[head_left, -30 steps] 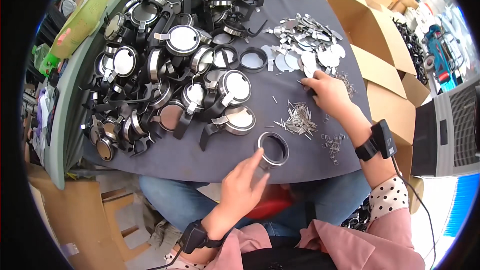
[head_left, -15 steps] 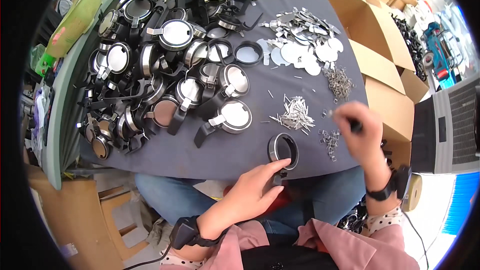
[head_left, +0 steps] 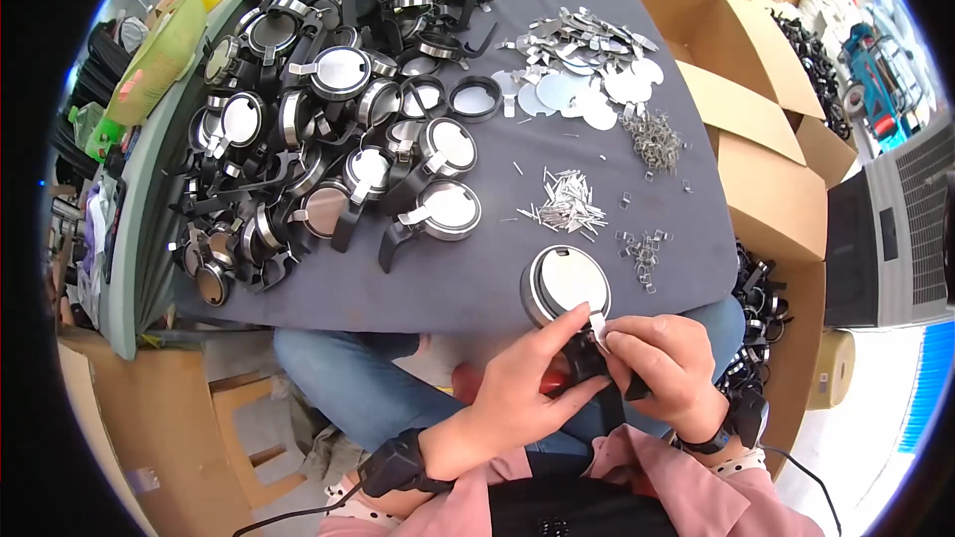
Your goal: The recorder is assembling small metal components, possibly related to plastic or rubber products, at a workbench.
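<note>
Apparently fitting a silver disc (head_left: 572, 283) onto a dark-sided ring (head_left: 530, 294), right of centre in the lower half of the frame, at the near edge of the desk (head_left: 448, 283). Clamping the black handle (head_left: 584, 358) with left hand (head_left: 517, 388); pinching the disc's tab (head_left: 597, 324) with fingertips of right hand (head_left: 665, 368), something dark also in its grasp, too hidden to name. Seems to call next for steadying the handle and aligning the tab, with loose pins (head_left: 569, 204) just above in the frame.

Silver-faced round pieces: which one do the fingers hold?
The round piece at the near edge of the table; left hand and right hand grip it, while those in the pile lie untouched.
</note>
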A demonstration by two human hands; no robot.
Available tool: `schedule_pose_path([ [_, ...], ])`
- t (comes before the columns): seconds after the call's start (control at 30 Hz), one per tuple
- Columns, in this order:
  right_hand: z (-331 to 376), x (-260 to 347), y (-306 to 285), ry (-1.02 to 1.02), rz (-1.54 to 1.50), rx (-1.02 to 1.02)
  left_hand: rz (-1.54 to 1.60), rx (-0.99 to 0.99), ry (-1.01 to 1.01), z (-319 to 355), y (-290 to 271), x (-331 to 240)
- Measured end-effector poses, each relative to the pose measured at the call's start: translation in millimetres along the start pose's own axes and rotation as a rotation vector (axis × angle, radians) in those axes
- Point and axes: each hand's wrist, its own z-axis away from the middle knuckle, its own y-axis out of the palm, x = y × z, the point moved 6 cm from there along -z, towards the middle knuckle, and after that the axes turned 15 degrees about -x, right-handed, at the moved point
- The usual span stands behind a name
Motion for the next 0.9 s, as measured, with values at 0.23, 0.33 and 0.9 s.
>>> schedule_pose_path([
  [0.23,-3,10,-7,-0.085,0.101,0.021,-0.208,-0.049,0.252,-3,3,-18],
  [0.33,2,8,-1,-0.094,0.092,0.043,-0.211,-0.04,0.254,-4,4,-17],
  [0.9,8,4,10,-0.081,0.054,0.106,-0.2,0.004,0.143,-3,2,0],
])
